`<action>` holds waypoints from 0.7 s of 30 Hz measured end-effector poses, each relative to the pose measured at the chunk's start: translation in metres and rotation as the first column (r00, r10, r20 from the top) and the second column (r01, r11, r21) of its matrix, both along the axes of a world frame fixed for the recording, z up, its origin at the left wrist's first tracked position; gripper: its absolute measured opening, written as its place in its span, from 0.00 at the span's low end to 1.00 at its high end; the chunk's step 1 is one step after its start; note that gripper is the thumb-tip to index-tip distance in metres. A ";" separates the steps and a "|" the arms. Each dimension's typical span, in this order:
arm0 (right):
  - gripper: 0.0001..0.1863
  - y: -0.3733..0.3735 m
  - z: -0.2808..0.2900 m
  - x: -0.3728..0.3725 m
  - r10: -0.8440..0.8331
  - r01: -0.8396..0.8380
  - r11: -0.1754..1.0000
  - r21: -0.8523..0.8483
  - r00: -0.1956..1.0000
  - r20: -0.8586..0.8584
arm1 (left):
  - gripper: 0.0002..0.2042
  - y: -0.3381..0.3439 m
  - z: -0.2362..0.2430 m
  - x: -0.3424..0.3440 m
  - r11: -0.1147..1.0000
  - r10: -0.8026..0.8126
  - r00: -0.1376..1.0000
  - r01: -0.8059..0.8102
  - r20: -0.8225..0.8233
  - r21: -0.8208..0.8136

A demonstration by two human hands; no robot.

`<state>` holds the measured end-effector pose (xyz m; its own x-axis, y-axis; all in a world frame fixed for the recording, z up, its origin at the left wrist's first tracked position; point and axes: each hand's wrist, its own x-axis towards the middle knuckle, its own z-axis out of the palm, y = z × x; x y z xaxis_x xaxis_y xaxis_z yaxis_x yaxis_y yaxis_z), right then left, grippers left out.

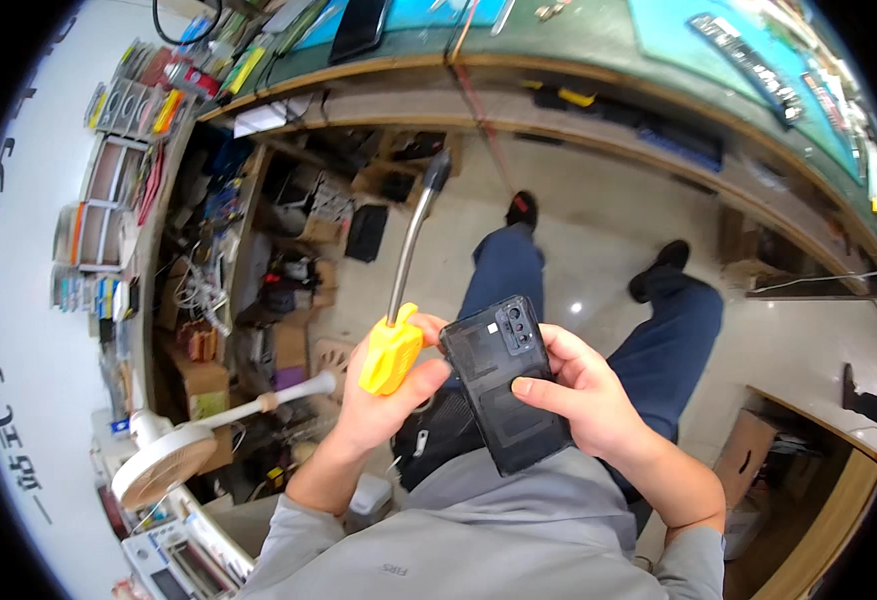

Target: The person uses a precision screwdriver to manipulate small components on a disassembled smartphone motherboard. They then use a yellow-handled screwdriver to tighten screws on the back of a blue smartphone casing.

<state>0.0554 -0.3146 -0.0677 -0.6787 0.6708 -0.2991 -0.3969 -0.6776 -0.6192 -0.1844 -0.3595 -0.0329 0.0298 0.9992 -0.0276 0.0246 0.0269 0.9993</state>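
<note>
A black smartphone (507,385) lies tilted between my hands, its back facing me and its camera block towards the far end. My right hand (594,400) grips its right side, thumb pressed on the back and fingers curled beneath. Against the left edge, my left hand (369,400) closes with its thumb and fingertips. Across that hand sits the yellow body (391,365) of a tool with a bent metal shaft (414,240) and a dark tip pointing away; whether the palm grips it is hidden.
Ahead is a workbench (429,65) with teal mats, another dark phone (361,28) and a long circuit strip (749,65). Crowded shelves and boxes stand at left, beside a white fan (164,460). An open cardboard box (744,455) is at right. My legs are below the bench.
</note>
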 end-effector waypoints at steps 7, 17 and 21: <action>0.19 -0.012 -0.017 -0.015 0.073 -0.083 0.992 -0.099 0.992 -0.104 | 0.17 -0.020 0.011 -0.006 0.976 0.136 0.988 -0.146 -0.072 -0.164; 0.18 0.003 -0.027 -0.008 0.120 -0.139 0.983 -0.118 0.980 -0.158 | 0.16 -0.014 0.011 -0.004 0.974 0.097 0.994 -0.107 -0.057 -0.199; 0.18 0.006 -0.031 -0.009 0.127 -0.155 0.978 -0.141 0.974 -0.187 | 0.17 -0.009 0.012 -0.003 0.977 0.077 0.994 -0.091 -0.080 -0.194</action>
